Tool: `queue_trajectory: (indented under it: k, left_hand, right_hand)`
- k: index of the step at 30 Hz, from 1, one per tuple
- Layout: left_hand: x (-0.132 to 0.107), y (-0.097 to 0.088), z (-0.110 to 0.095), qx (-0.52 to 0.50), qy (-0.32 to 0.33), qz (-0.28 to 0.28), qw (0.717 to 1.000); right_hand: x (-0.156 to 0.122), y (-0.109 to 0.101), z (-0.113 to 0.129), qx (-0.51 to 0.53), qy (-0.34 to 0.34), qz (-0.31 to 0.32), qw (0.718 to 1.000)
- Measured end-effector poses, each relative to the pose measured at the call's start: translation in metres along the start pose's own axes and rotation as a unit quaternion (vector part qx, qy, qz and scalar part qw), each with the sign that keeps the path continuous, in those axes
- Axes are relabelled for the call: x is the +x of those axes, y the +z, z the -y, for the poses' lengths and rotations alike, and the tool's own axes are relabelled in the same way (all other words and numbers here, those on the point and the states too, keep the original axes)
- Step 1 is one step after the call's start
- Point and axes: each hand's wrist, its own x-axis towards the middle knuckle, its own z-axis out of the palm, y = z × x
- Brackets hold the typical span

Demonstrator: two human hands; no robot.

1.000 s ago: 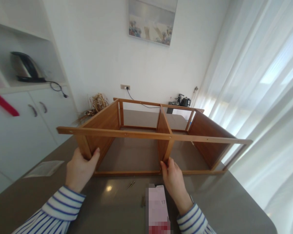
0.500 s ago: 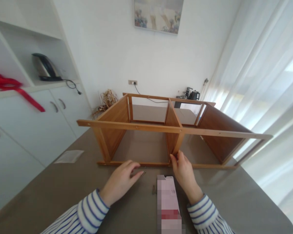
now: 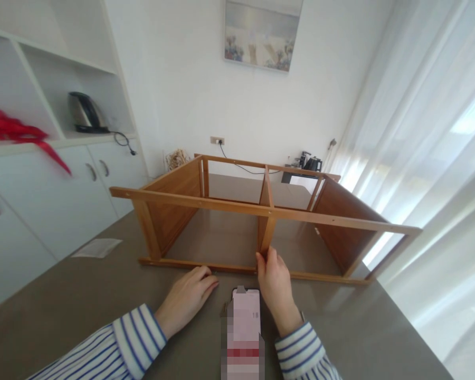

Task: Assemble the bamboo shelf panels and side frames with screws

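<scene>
A wooden shelf frame (image 3: pixel 214 205) lies on its side on the grey-brown table, with a panel at each end and a divider in between. My right hand (image 3: pixel 275 282) is closed around the lower end of the middle upright, fingers and thumb against the wood. Just in front of the near bottom rail, my left hand (image 3: pixel 188 298) lies low at the table with fingers and thumb drawn together. Whatever its fingertips hold is hidden. Between my hands lies a phone (image 3: pixel 247 311), its screen partly pixelated. Small metal pieces (image 3: pixel 224 309) lie at the phone's left edge.
A clear plastic bag (image 3: pixel 97 248) lies on the table (image 3: pixel 75 295) at left. White cabinets (image 3: pixel 75 184) with a kettle (image 3: pixel 86 112) and red cloth stand along the left. Behind the frame are a black kettle (image 3: pixel 312 164) and a cable. A sheer curtain hangs at right.
My left thumb and fingers have closed together where a small metal piece lay by the thumb. My right hand keeps its hold. The view has shifted, so the frame sits further left.
</scene>
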Motion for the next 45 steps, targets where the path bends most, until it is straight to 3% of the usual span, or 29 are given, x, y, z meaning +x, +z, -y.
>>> queue_trajectory:
  k: [4, 9, 16, 22, 36, 45]
  left_hand:
    - [-0.003, 0.002, 0.003, -0.004, 0.032, -0.06, 0.998]
    - [0.008, -0.01, -0.006, -0.114, 0.017, -0.08, 0.99]
    - [0.071, -0.043, -0.056, -0.28, 0.019, -0.145, 0.949]
    - [0.116, -0.043, -0.083, -0.418, -0.003, -0.184, 0.89]
    - [0.121, -0.039, -0.085, -0.4, 0.012, -0.176, 0.9]
    - [0.118, -0.043, -0.078, -0.382, 0.026, -0.166, 0.909]
  right_hand:
    - [0.001, 0.001, -0.001, 0.001, -0.007, -0.001, 1.0]
    - [0.002, 0.001, 0.0, -0.004, -0.011, -0.009, 1.0]
    - [0.001, 0.003, 0.002, -0.012, 0.006, -0.024, 1.0]
    - [0.0, 0.002, 0.0, -0.021, 0.002, -0.022, 1.0]
    - [0.001, -0.003, 0.0, -0.014, -0.017, -0.016, 1.0]
    - [-0.002, -0.006, 0.003, -0.004, 0.009, -0.004, 1.0]
